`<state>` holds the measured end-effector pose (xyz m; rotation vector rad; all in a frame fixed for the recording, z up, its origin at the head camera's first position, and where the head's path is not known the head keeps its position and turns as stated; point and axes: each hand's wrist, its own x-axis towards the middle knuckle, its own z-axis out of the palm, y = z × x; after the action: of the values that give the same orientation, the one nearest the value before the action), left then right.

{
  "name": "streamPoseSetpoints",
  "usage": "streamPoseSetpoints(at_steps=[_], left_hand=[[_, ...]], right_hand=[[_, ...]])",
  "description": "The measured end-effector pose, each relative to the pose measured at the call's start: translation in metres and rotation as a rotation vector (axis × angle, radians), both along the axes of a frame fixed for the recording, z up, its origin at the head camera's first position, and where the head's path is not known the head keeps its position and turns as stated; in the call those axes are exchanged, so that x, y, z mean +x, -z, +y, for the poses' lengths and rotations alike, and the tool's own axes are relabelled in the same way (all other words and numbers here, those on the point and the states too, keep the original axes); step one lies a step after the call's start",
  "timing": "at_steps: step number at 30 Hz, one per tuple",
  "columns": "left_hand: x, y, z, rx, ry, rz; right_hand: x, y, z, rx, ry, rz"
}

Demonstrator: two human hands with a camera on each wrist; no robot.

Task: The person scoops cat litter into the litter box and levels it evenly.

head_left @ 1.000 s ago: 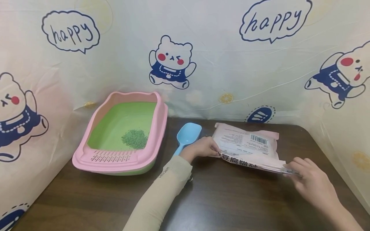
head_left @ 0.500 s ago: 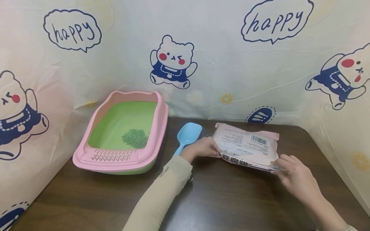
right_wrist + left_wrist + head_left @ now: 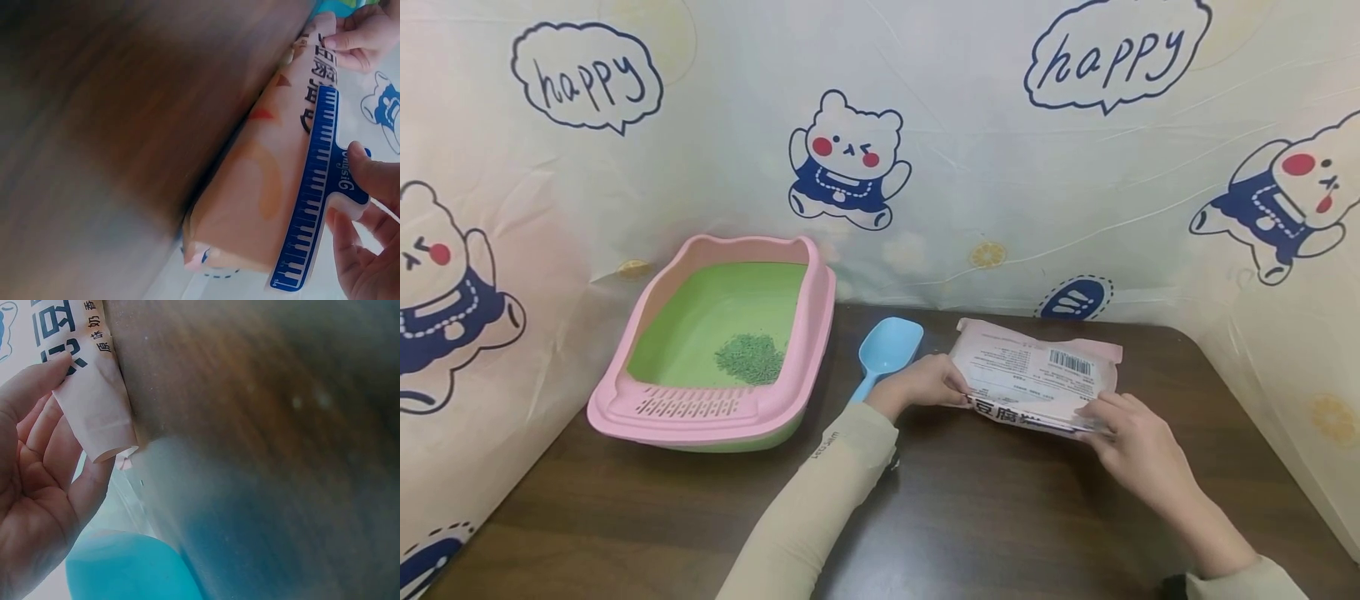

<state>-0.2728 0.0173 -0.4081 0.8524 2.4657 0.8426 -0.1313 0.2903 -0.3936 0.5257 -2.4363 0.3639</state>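
Note:
A pinkish bag of cat litter [image 3: 1026, 362] lies on the table with its barcode side up and a folded edge toward me. My left hand [image 3: 928, 383] pinches the left end of that fold, thumb on the printed face in the left wrist view. My right hand [image 3: 1138, 442] holds a blue clip with a piano-key pattern [image 3: 312, 194] by its grip tabs, thumb on one side and fingers on the other. The clip's long bar lies along the bag's fold in the right wrist view. In the head view the right fingers mostly hide the clip.
A blue scoop [image 3: 891, 343] lies just left of the bag, its handle partly behind my left wrist. Farther left stands a litter box with a pink rim [image 3: 715, 425] and green inside, holding a patch of green granules [image 3: 751, 360]. A printed curtain [image 3: 955, 167] hangs behind.
My right hand has moved left along the fold with the clip, from beyond the bag's right end to over its right part. My left hand keeps its place.

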Motion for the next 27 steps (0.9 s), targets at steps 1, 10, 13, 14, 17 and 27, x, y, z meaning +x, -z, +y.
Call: streamPoseSetpoints(at_steps=[1,10,13,14,17,27], left_hand=[[0.000,0.000,0.000,0.003,0.001,0.001],[0.001,0.000,-0.002,0.009,-0.003,0.002],[0.002,0.000,-0.001,0.017,0.007,0.005],[0.002,0.000,-0.001,0.019,0.011,0.006],[0.003,-0.001,-0.001,0.023,0.011,0.008],[0.005,-0.002,-0.003,0.015,-0.008,-0.008]], right_hand=[[-0.001,0.000,-0.002,-0.002,0.005,-0.010],[-0.007,-0.003,-0.022,-0.005,0.025,-0.101],[-0.008,-0.003,-0.026,0.000,0.026,-0.115],[-0.008,-0.003,-0.026,0.001,0.027,-0.122],[-0.009,-0.005,-0.028,0.003,0.035,-0.156],[-0.009,-0.011,-0.027,-0.008,0.064,-0.318]])
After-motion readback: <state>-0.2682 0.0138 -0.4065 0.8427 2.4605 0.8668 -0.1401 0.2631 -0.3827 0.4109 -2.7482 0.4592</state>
